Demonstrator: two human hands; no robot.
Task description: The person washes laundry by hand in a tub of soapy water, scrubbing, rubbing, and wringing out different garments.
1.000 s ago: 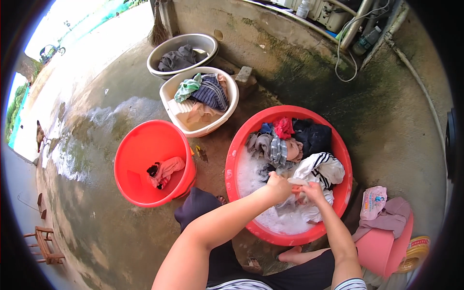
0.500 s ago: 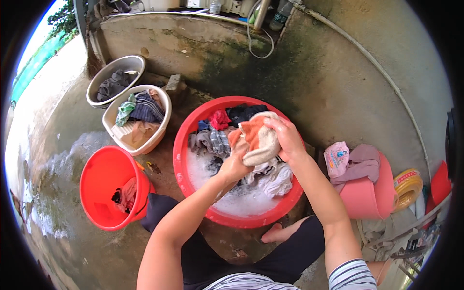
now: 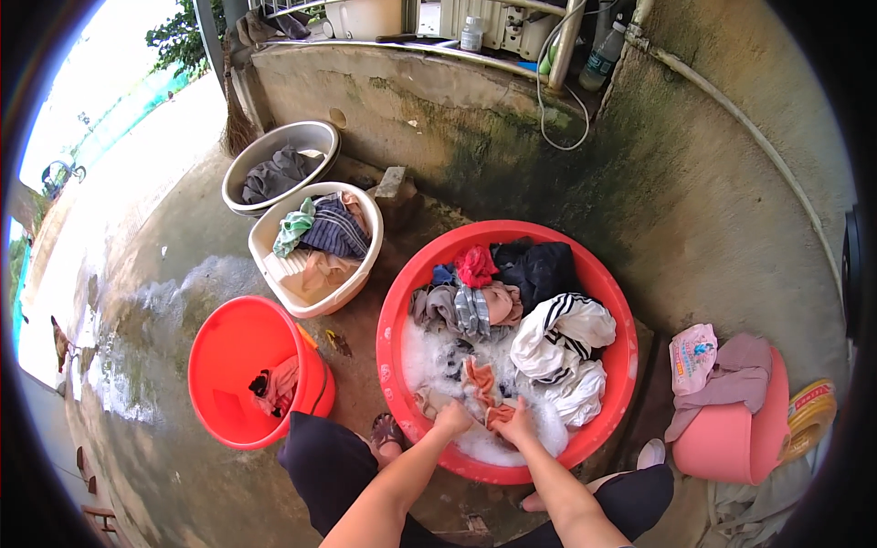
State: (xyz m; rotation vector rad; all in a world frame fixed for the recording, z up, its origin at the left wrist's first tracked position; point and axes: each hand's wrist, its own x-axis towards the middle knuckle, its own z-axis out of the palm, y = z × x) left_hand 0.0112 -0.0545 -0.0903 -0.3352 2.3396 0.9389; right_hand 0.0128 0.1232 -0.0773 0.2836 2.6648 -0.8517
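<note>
Nearest the camera, the left hand (image 3: 452, 418) and the right hand (image 3: 517, 426) were both down in the suds at the near edge of the big red tub (image 3: 398, 301), fingers curled shut around an orange cloth (image 3: 479, 388). The two hands sat close together with the cloth bunched between and just above them, a grip that looked suited to rubbing the fabric against itself. The cloth lay half in the foam, its upper part rising out of the water toward the tub's middle, so most of it sat just beyond the knuckles rather than under the palms.

Past the hands, the tub held a heap of wet laundry: a white garment with dark stripes (image 3: 559, 340) on the right side, grey and striped pieces in the middle, a red item and dark clothes against the far rim. They appeared pushed back, leaving the near soapy water open.

To the left, on the wet concrete floor (image 3: 164, 475), stood a smaller red bucket (image 3: 228, 352) with a few wrung pieces inside. Farther off sat a cream basin (image 3: 352, 288) of clothes and, beyond it, a grey metal basin (image 3: 315, 142). At the right, a pink stool (image 3: 731, 447) carried a pinkish cloth.
</note>
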